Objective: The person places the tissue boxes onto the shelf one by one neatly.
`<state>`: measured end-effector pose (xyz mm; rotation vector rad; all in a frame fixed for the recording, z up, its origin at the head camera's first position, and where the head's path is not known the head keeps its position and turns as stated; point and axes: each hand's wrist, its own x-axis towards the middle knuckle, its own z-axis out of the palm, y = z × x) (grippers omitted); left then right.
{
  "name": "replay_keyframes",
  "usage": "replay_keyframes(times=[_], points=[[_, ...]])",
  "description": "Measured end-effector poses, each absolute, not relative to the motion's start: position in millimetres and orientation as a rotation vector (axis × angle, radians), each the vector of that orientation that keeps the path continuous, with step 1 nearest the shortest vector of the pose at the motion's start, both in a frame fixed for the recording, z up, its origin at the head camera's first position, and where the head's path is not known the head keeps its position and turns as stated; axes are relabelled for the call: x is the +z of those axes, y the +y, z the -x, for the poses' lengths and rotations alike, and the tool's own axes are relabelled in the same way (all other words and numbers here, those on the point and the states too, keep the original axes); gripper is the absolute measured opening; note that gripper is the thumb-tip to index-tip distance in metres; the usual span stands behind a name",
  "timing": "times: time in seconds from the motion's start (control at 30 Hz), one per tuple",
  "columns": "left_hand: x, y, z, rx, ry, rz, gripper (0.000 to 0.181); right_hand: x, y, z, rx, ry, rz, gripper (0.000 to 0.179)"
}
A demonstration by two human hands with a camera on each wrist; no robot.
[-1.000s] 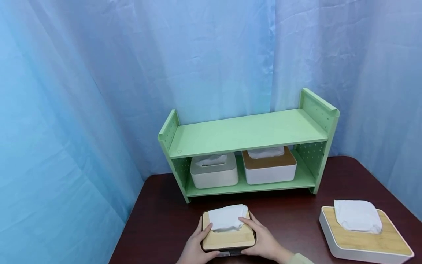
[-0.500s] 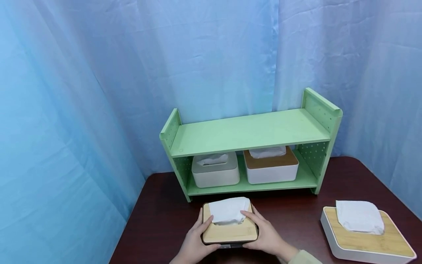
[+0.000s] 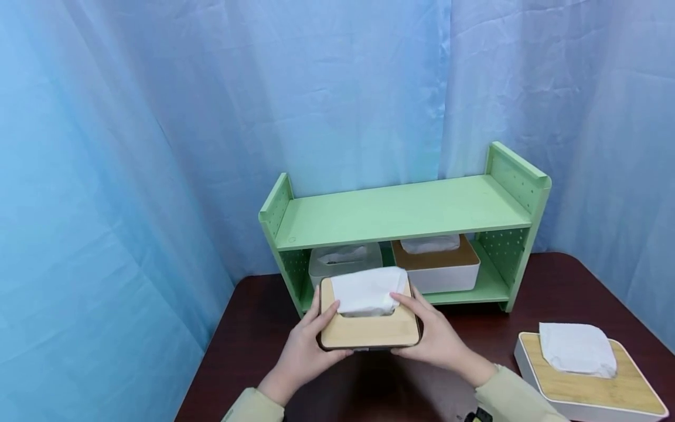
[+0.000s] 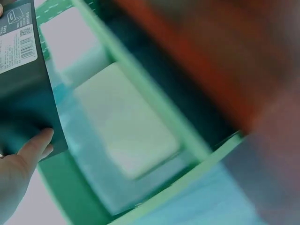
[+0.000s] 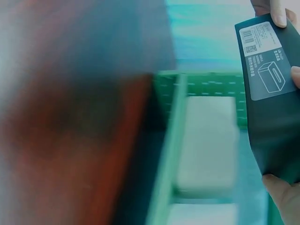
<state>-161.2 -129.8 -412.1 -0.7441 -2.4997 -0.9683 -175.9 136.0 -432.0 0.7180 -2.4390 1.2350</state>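
Both hands hold a tissue box (image 3: 364, 334) with a pale wooden lid, a dark body and a white tissue standing out of its slot. In the head view it is raised above the table, in front of the shelf's lower level. My left hand (image 3: 306, 351) grips its left side, thumb below and fingers along the edge. On the opposite side my right hand (image 3: 440, 337) grips it, one fingertip on the tissue. The wrist views show the box's black side (image 4: 26, 101) with a printed label (image 5: 262, 61). In the head view the box partly covers a grey-lidded tissue box (image 3: 343, 264) on the shelf.
A green two-level shelf (image 3: 401, 211) stands at the back of the dark red table (image 3: 242, 351). A brown-topped white tissue box (image 3: 443, 275) sits on its lower level. At the right lies a larger tissue box (image 3: 596, 375) with a wooden top. Blue curtains (image 3: 343, 88) hang behind.
Both hands have lifted the dark tissue box off the table and carried it forward toward the shelf. It now overlaps the lower level in the head view. The other boxes stay put.
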Motion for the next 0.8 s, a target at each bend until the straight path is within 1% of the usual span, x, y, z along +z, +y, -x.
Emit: replay_keyframes(times=[0.2, 0.37, 0.53, 0.8], points=[[-368.0, -129.5, 175.6, -0.878, -2.342, 0.862, 0.087, -383.6, 139.8, 188.1, 1.201, -2.340, -0.806, 0.092], [-345.4, -133.1, 190.5, -0.804, -2.277, 0.913, 0.088, -355.2, 137.5, 198.5, 1.194, -2.318, -0.837, 0.089], [-334.0, -136.9, 205.7, -0.810, -2.305, 0.917, 0.086, -343.0, 132.1, 210.3, 1.238, -2.327, -0.831, 0.087], [-330.9, -137.8, 224.5, -0.931, -2.426, 0.860, 0.084, -341.7, 127.0, 226.3, 1.319, -2.384, -0.769, 0.088]])
